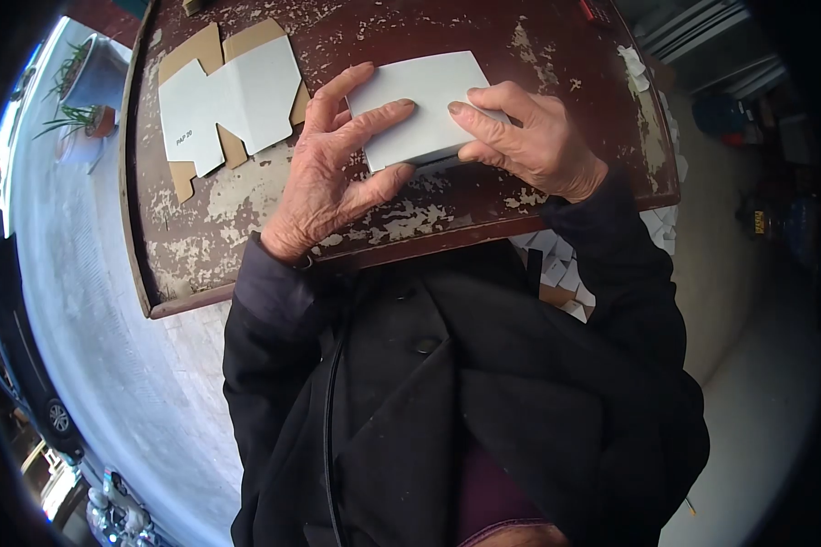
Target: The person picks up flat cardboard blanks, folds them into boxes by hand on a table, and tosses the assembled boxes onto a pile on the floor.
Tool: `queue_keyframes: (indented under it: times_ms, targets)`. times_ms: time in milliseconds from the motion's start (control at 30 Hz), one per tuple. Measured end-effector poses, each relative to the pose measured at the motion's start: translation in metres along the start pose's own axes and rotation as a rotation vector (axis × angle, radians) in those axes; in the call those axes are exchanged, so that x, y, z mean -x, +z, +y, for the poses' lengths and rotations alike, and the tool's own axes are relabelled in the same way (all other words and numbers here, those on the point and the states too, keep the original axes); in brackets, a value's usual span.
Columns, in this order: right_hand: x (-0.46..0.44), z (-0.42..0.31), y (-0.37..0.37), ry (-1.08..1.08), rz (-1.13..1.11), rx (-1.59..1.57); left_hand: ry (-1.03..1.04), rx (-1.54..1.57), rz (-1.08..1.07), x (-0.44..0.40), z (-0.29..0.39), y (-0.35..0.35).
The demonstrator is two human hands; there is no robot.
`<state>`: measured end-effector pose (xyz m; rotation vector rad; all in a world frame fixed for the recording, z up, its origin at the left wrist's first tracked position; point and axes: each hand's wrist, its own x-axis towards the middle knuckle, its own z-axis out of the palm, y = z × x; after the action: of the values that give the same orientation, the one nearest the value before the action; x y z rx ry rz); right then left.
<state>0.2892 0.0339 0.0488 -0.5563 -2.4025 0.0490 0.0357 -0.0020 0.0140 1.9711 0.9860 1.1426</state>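
A small white cardboard box (426,87) lies on the worn table before me, its smooth top facing up. My left hand (333,150) grips its left end, with one finger stretched across the top and the thumb against the near side. At the right end, my right hand (534,137) holds the box, fingers on the top and at the near right edge. The box's far right part is partly covered by that hand. Left of the box lies a flat cardboard blank (257,96), white with brown flaps and slots, printed "PAP 20".
The dark red table (337,36) has peeling paint and a raised left edge. White paper scrap (633,68) sits near its right edge, and a red object (597,11) at the far right. Many white folded pieces (561,264) are heaped below the table. Potted plants (96,118) stand left.
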Motion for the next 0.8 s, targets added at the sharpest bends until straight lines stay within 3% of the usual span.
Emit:
queue_keyframes:
  times_ms: [267,467,600,800]
  targets:
    - [-0.001,-0.004,-0.011,0.131,-0.121,-0.152,0.013,0.016,0.012,-0.002,0.000,0.002]
    - [0.014,-0.011,0.001,0.148,-0.026,-0.135,0.021,0.002,0.003,-0.001,0.001,0.002]
    - [0.018,-0.006,-0.003,0.253,-0.052,-0.414,0.027,-0.040,0.003,-0.001,0.001,0.001]
    - [0.024,0.000,-0.018,0.322,-0.067,-0.487,0.023,-0.001,-0.009,-0.003,0.003,0.002]
